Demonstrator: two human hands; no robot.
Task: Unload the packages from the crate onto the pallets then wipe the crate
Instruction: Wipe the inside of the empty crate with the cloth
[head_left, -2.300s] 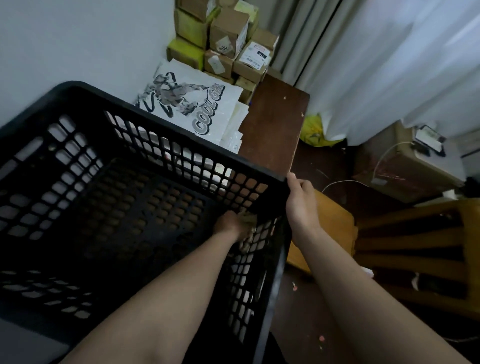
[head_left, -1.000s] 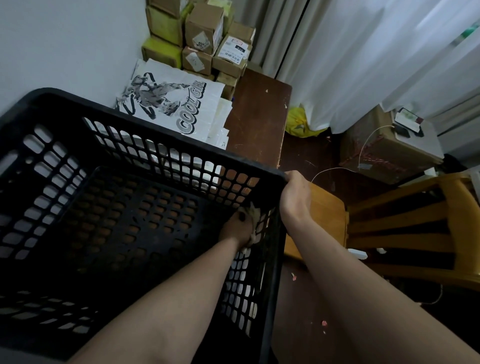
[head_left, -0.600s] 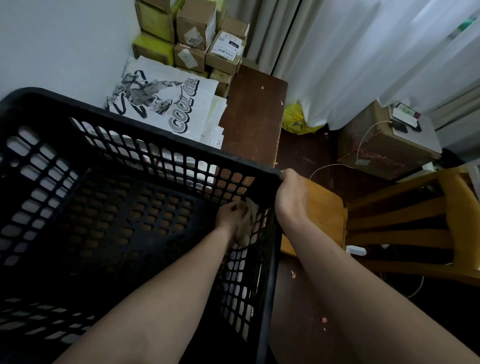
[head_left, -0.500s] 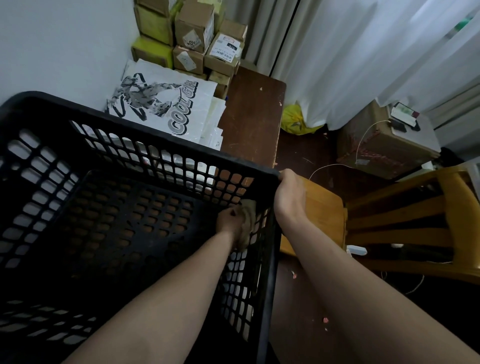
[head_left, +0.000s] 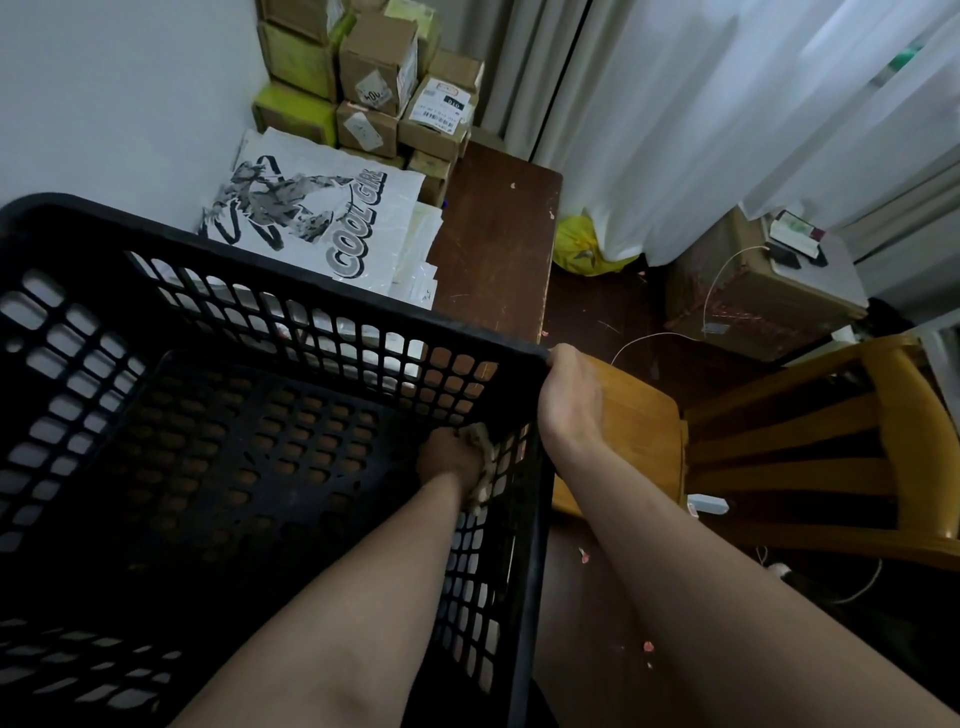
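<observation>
Crate (head_left: 311, 280) of black perforated plastic is pictured filling the left foreground, close to a pale wall (head_left: 104, 78), with brown seen through the openings in its floor. The left hand (head_left: 449, 457) is lowered inside it, fingers curled round a pale cloth (head_left: 483, 467) that is pressed against the inner face of the right-hand side wall, just short of the far right corner. The right hand (head_left: 569, 400) is clamped on the rim at that same corner, the palm laid over the outer edge; its fingertips are hidden behind the rim. Beyond the far wall of the crate, a white plastic bag (head_left: 322, 218) printed with the words "COOL GIRL" is laid flat on other white packets, and small cardboard boxes (head_left: 379, 67), several bearing labels, are stacked in the corner behind it. A dark wooden surface (head_left: 493, 234) is seen beside the bag. To the right, a yellow wooden chair (head_left: 805, 467) is placed just beside the crate, and a white curtain (head_left: 701, 104) is hung above a crumpled yellow bag (head_left: 582, 244) on the floor. Farther right, a brown carton (head_left: 743, 291) is shown near the curtain, a thin white cable (head_left: 709, 291) trailing down its side.
</observation>
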